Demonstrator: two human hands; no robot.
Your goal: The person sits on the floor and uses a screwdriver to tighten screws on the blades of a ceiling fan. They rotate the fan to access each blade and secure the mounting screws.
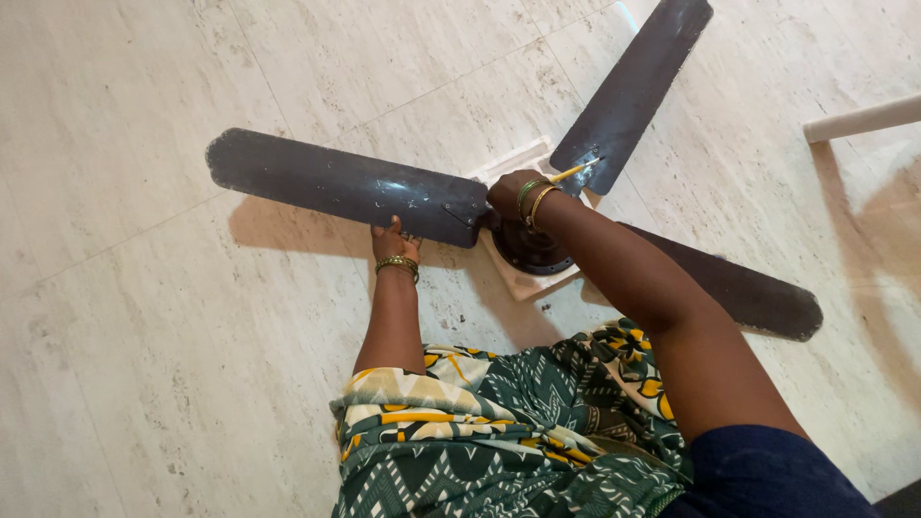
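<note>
Across the middle of the frame, on the pale stone floor (144, 364), we have a dark ceiling fan (526, 245) lying flat, its three blades spreading to the left, the upper right and the lower right. Its round motor hub sits on a light square slab (523, 283), probably to keep it raised and steady. Our left hand (395, 240) presses down on the near edge of the long left blade (336, 182), fingers curled under it, apparently to stop the fan from turning. Our right hand (508, 192) is closed around a thin yellow-handled tool (574, 171), likely a screwdriver, its tip at the root of the upper blade (633, 86). The right forearm hides part of the hub and the start of the lower right blade (758, 293). The upper blade's tip is cut off by the frame, and we cannot make out any screw.
</note>
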